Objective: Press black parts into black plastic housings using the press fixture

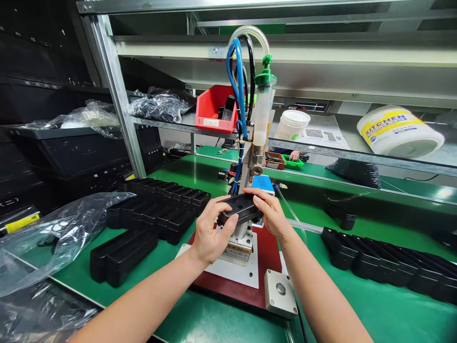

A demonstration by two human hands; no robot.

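Observation:
A black plastic housing [241, 207] is held up in front of the dispensing machine, below its upright syringe [263, 107]. My left hand [213, 231] grips the housing's left end, thumb in front and fingers on top. At the right end, my right hand [269, 209] holds it with fingers along the top edge. The machine's metal base [236, 252] stands on a dark red board [266, 247] beneath the hands. Whether the housing touches the machine is hard to tell.
Rows of black housings lie at left [153, 209] and right [389, 262] on the green table [210, 317]. A button box [281, 290] sits front right. Above are a shelf with a red bin [216, 109] and tubs. Another person's hand [294, 156] shows behind.

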